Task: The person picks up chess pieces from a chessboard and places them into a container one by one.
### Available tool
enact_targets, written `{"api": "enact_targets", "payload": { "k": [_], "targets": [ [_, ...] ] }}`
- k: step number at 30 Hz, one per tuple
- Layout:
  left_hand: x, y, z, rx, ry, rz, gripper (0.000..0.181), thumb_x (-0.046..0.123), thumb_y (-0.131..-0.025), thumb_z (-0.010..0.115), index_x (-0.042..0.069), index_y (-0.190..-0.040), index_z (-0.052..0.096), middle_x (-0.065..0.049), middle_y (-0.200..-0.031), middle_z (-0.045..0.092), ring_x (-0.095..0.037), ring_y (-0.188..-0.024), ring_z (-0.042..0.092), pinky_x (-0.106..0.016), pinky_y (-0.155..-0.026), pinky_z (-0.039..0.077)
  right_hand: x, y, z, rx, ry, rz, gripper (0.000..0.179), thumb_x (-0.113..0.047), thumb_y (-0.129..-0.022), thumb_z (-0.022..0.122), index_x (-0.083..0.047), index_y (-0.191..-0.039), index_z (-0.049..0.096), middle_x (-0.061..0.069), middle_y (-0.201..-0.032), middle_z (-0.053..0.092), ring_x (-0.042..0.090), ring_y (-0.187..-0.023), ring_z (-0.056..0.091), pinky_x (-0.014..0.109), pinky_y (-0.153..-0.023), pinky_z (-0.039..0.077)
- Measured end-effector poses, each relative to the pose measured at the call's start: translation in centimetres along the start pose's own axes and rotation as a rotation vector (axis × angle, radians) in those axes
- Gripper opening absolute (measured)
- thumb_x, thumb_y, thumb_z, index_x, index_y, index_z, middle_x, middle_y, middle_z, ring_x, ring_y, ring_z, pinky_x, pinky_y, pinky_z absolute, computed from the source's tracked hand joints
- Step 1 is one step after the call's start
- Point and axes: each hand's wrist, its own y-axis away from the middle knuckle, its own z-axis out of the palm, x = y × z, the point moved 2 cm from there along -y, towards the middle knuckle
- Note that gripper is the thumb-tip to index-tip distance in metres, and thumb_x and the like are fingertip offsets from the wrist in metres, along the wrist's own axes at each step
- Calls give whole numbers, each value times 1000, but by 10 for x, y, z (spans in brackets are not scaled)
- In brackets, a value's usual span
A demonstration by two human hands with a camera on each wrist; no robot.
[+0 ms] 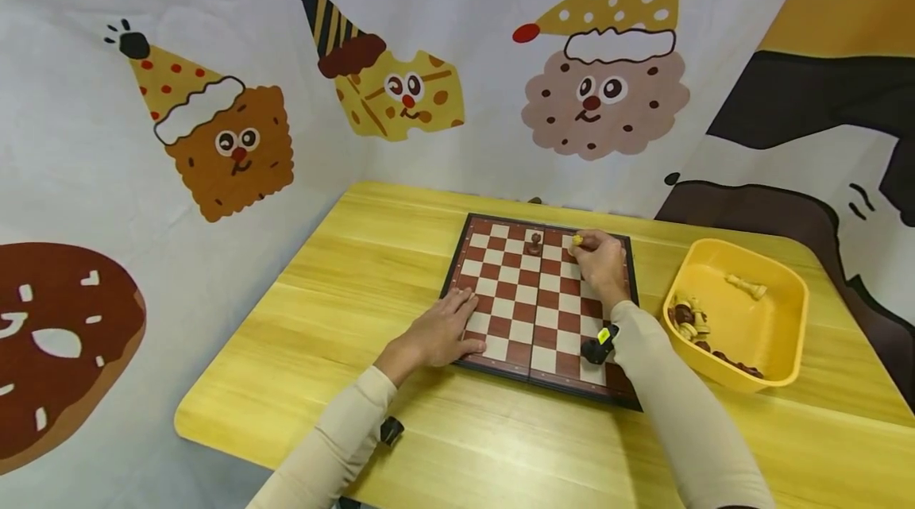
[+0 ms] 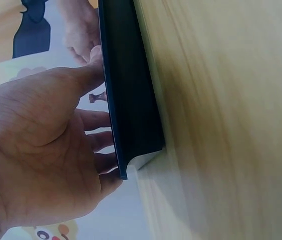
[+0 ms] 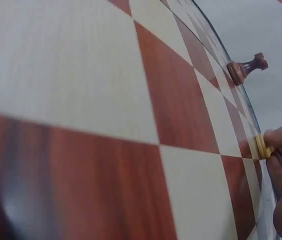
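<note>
A chessboard (image 1: 511, 287) with brown and cream squares lies on the table. My left hand (image 1: 446, 328) rests on its near-left edge; in the left wrist view the fingers (image 2: 101, 139) lie fairly straight over the board's dark rim (image 2: 131, 80). Near the far right corner, my right hand (image 1: 602, 261) pinches a light yellow chess piece (image 1: 577, 240) between thumb and fingers. The base of that chess piece (image 3: 262, 146) shows at the board's surface in the right wrist view, its upper part hidden by the fingers. A dark brown rook (image 3: 248, 68) stands upright to its left near the far edge.
A yellow plastic tub (image 1: 772, 334) stands right of the board, with several light and dark chess pieces lying in it. The wooden table (image 1: 307, 318) meets a cartoon-printed cloth (image 1: 472, 160) behind. A small dark object (image 1: 534, 200) sits at the table's back edge.
</note>
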Motion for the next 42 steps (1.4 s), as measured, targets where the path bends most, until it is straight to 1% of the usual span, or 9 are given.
{"api": "enact_targets", "payload": {
  "k": [11, 21, 25, 28, 31, 32, 35, 39, 42],
  "targets": [
    [0, 0, 1, -4, -7, 8, 77, 49, -89, 47, 2, -144, 20, -14, -148, 14, -32, -134, 10, -40, -107, 14, -1, -1, -2, 2, -8, 42, 26, -12, -79, 71, -10, -104, 68, 6, -93, 66, 19, -85, 60, 36, -74, 49],
    [1, 0, 2, -21, -24, 13, 77, 50, -90, 46, 2, -144, 20, -15, -148, 13, -32, -134, 10, -40, -107, 13, -6, 3, -4, 15, 18, 3, 24, -13, -78, 72, -9, -102, 69, 9, -94, 67, 21, -84, 61, 37, -71, 50],
    [1, 0, 1, -26, -27, 3, 78, 51, -90, 45, 2, -144, 18, -15, -149, 12, -32, -134, 8, -40, -107, 12, -13, 1, -7, 29, 4, -51, 25, -15, -79, 72, -9, -103, 69, 8, -93, 67, 21, -84, 61, 36, -66, 50],
    [1, -1, 0, -34, -33, -8, 78, 51, -90, 45, 3, -144, 17, -14, -149, 12, -31, -134, 8, -40, -107, 12, -20, 1, -9, 17, -5, -89, 28, -19, -79, 71, -9, -105, 68, 8, -93, 67, 22, -85, 61, 37, -65, 50],
    [3, -2, 1, -40, -32, 2, 77, 50, -90, 45, 2, -144, 18, -15, -149, 11, -32, -134, 8, -41, -107, 12, -20, 3, -12, -2, -3, -69, 28, -19, -79, 72, -10, -105, 68, 7, -93, 67, 22, -85, 61, 37, -65, 50],
    [4, -3, 1, -39, -29, 10, 77, 50, -90, 46, 2, -144, 18, -15, -148, 12, -32, -134, 8, -41, -107, 13, -19, 4, -13, -1, 1, -63, 27, -18, -79, 71, -9, -105, 68, 8, -93, 67, 22, -84, 61, 37, -69, 50],
    [5, -5, 1, -28, -18, 28, 77, 50, -90, 46, 1, -143, 19, -16, -148, 12, -33, -134, 8, -41, -107, 13, -17, 7, -17, 10, 6, -46, 25, -16, -79, 72, -10, -103, 68, 7, -92, 67, 21, -82, 61, 36, -60, 50],
    [4, -5, 1, -24, -18, 8, 78, 50, -89, 47, 2, -144, 19, -15, -148, 12, -32, -134, 8, -40, -107, 13, -21, 12, -20, -23, 7, -108, 26, -17, -80, 71, -8, -105, 68, 7, -90, 66, 21, -78, 61, 33, -48, 48],
    [2, -4, 1, -29, -28, -3, 78, 50, -89, 47, 2, -144, 19, -14, -149, 12, -31, -134, 8, -40, -107, 13, -25, 18, -22, -68, 14, -167, 26, -15, -81, 69, -7, -106, 67, 6, -89, 66, 19, -76, 61, 30, -50, 49]
  ]
}}
